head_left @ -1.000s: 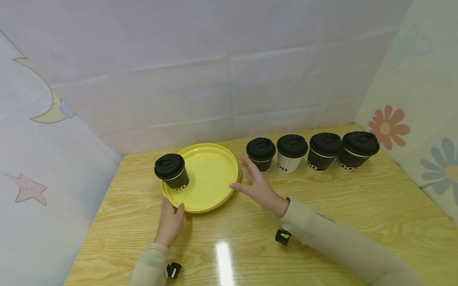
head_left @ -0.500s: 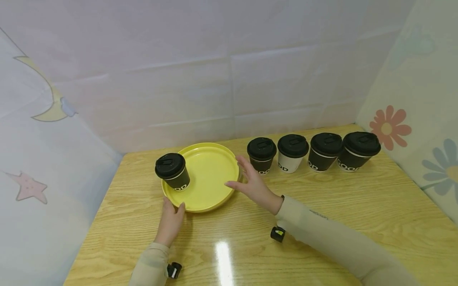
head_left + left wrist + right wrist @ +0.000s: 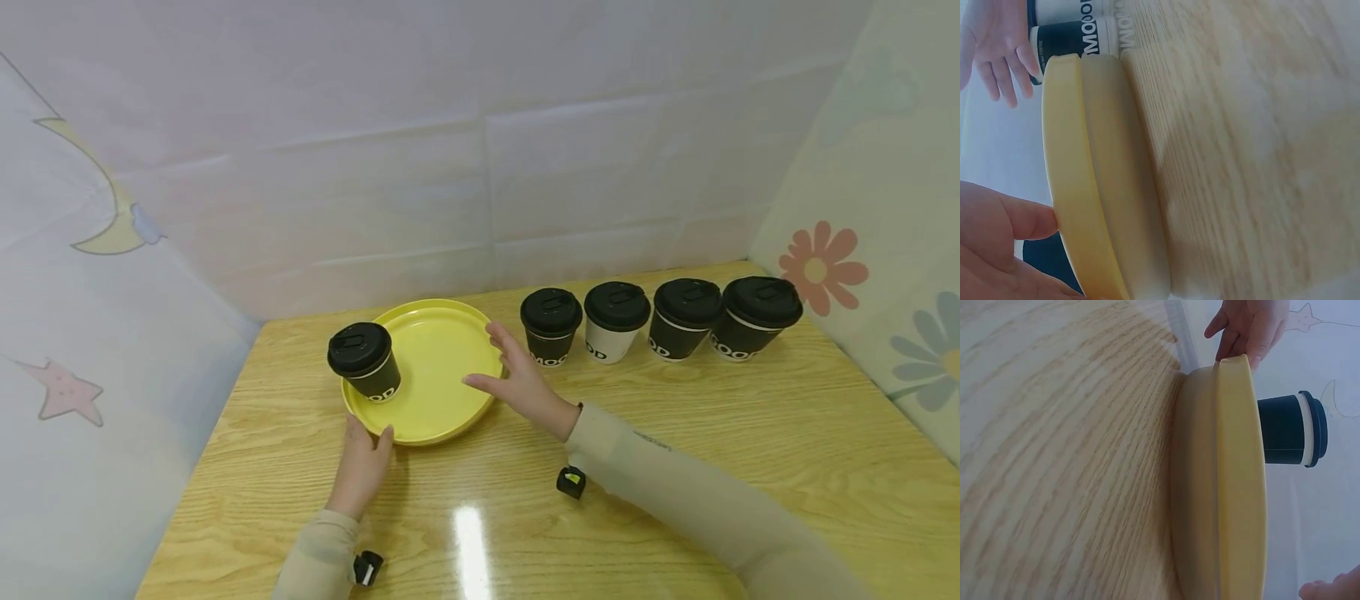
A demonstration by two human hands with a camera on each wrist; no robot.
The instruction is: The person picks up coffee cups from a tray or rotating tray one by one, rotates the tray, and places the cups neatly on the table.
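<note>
A round yellow tray (image 3: 442,375) lies on the wooden table, and a black paper coffee cup (image 3: 363,362) with a black lid stands upright at its left side. My left hand (image 3: 362,467) holds the tray's near-left rim; in the left wrist view its thumb (image 3: 1032,219) touches the yellow edge. Over the tray's right rim, my right hand (image 3: 521,383) hovers with fingers spread and nothing in them. In the right wrist view only a bit of that hand's thumb (image 3: 1332,589) shows, apart from the tray.
To the right of the tray stands a row of lidded cups: a black cup (image 3: 551,327), a white cup (image 3: 613,323), then two more black cups, one (image 3: 682,321) beside the other (image 3: 753,318). Fabric walls (image 3: 360,208) border the table (image 3: 675,450).
My right hand has moved a little left, from beside the tray's right edge to over it. My left hand, the tray and the cups hold their places.
</note>
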